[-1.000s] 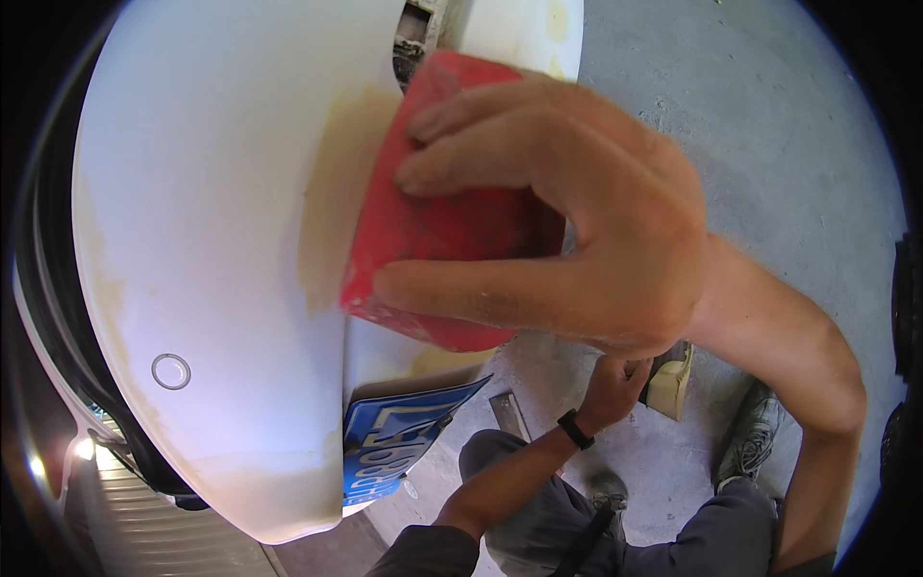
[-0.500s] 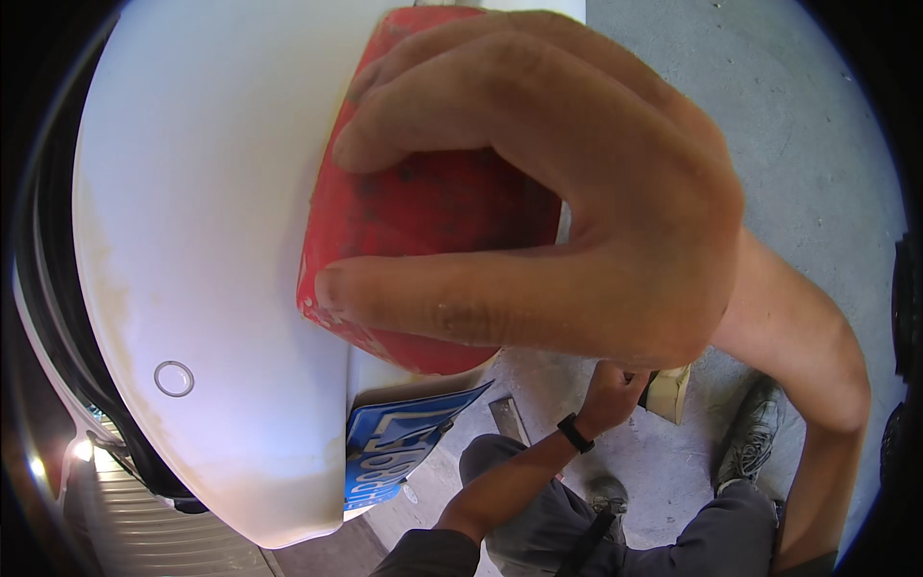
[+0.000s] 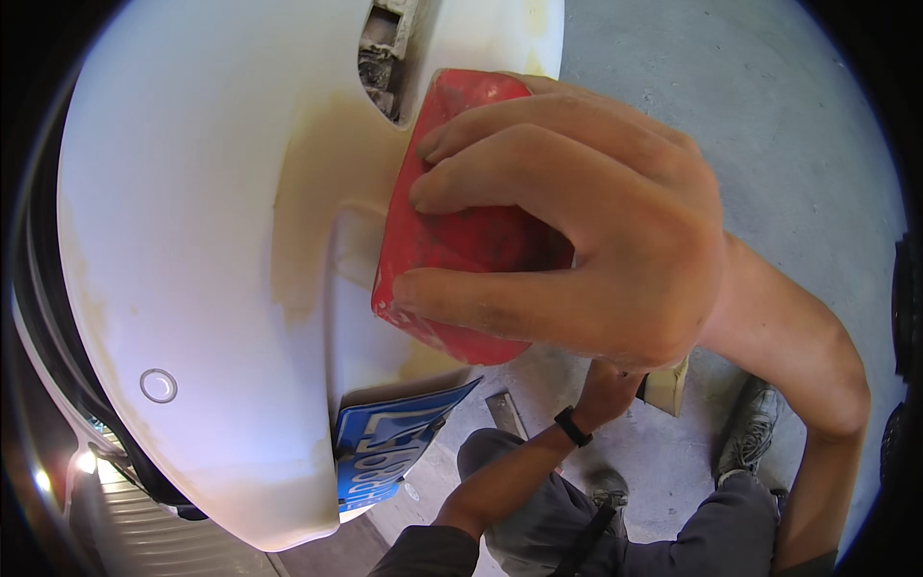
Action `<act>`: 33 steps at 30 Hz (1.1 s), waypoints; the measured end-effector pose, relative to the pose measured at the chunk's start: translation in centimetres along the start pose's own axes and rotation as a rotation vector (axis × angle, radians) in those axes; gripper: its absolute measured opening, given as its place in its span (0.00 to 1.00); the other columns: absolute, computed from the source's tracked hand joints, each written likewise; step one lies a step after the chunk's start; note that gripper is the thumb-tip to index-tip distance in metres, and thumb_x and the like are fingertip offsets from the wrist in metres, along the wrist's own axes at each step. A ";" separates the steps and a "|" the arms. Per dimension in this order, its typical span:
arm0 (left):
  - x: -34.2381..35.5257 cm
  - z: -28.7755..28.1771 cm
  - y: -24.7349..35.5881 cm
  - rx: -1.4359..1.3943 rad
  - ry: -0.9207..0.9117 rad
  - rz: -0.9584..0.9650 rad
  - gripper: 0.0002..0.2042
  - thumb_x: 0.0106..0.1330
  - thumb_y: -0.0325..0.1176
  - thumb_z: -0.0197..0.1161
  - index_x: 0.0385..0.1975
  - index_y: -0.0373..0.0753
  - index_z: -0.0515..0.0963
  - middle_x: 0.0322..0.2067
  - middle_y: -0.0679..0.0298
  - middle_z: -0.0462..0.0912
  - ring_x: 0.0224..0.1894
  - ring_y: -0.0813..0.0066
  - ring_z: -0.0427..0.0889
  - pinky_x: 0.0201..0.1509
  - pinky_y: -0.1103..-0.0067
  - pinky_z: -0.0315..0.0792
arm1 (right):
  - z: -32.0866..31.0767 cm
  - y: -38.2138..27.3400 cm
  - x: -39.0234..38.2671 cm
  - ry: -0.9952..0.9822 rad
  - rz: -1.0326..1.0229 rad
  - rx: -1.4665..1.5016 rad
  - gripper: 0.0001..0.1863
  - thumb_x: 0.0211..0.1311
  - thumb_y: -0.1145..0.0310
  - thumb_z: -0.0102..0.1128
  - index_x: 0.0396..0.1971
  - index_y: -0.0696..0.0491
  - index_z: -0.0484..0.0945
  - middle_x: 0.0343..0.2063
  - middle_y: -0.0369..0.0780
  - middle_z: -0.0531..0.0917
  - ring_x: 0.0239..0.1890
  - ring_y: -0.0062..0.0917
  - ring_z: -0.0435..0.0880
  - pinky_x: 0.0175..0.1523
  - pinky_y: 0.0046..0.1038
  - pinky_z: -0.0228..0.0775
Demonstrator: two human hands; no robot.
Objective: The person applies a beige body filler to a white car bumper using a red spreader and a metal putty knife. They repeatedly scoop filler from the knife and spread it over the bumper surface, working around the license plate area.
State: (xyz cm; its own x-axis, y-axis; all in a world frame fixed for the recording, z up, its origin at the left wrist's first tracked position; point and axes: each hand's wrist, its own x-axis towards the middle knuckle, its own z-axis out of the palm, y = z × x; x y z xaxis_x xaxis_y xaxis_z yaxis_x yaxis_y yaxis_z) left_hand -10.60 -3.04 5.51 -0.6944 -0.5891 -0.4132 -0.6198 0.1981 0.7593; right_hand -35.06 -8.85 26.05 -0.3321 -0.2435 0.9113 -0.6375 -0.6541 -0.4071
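My right hand (image 3: 596, 231) is closed around a red sanding block (image 3: 471, 245), fingers on its upper part and thumb along its lower part. The block has pale worn edges and dark smudges. It overlaps the right side of a white car bumper (image 3: 192, 240); whether it touches cannot be told. A tan patch (image 3: 317, 192) of bare-looking filler shows beside the block. Lower down, my left hand (image 3: 611, 389), wearing a black wristband, is closed on what looks like a brush with cream bristles (image 3: 666, 389). My right hand partly hides it.
A blue licence plate (image 3: 394, 442) sticks out below the bumper. An opening (image 3: 383, 67) with rough parts inside shows near the top, and a round sensor (image 3: 159, 386) at left. My legs and shoes (image 3: 750, 428) are on the grey concrete floor (image 3: 769, 144).
My right hand and the sanding block have moved right and look smaller, farther from view. The tan patch and the bumper opening have come into sight. My left hand has hardly moved.
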 end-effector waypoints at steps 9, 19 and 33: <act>0.4 -0.1 -1.2 -0.460 0.098 0.303 0.14 0.73 0.29 0.59 0.56 0.36 0.78 0.51 0.57 0.84 0.55 0.56 0.81 0.59 0.63 0.74 | -7.2 -3.0 -1.2 -0.255 0.189 -0.025 0.22 0.37 0.68 0.77 0.40 0.45 0.90 0.41 0.43 0.85 0.43 0.40 0.87 0.48 0.40 0.82; 1.9 -2.3 8.9 -1.417 -0.232 0.025 0.16 0.83 0.34 0.48 0.63 0.34 0.71 0.57 0.56 0.82 0.57 0.71 0.82 0.64 0.73 0.76 | -13.1 -6.8 -8.7 -0.426 0.286 -0.129 0.21 0.41 0.71 0.70 0.41 0.53 0.90 0.38 0.43 0.84 0.38 0.36 0.87 0.43 0.38 0.85; 2.2 -2.7 8.2 -1.434 -0.226 0.057 0.16 0.81 0.38 0.53 0.59 0.35 0.75 0.42 0.66 0.83 0.41 0.81 0.80 0.47 0.82 0.74 | -15.5 -5.7 -7.6 -0.195 0.640 -0.311 0.19 0.55 0.86 0.59 0.46 0.55 0.87 0.34 0.42 0.83 0.36 0.31 0.87 0.40 0.29 0.80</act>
State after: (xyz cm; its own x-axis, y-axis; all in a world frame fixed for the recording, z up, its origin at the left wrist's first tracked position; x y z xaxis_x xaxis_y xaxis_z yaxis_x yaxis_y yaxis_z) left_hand -16.22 -4.83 12.13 -0.8308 -0.4465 -0.3321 0.2064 -0.8015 0.5612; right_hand -39.71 7.86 20.49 -0.5936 -0.6514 0.4725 -0.5383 -0.1151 -0.8349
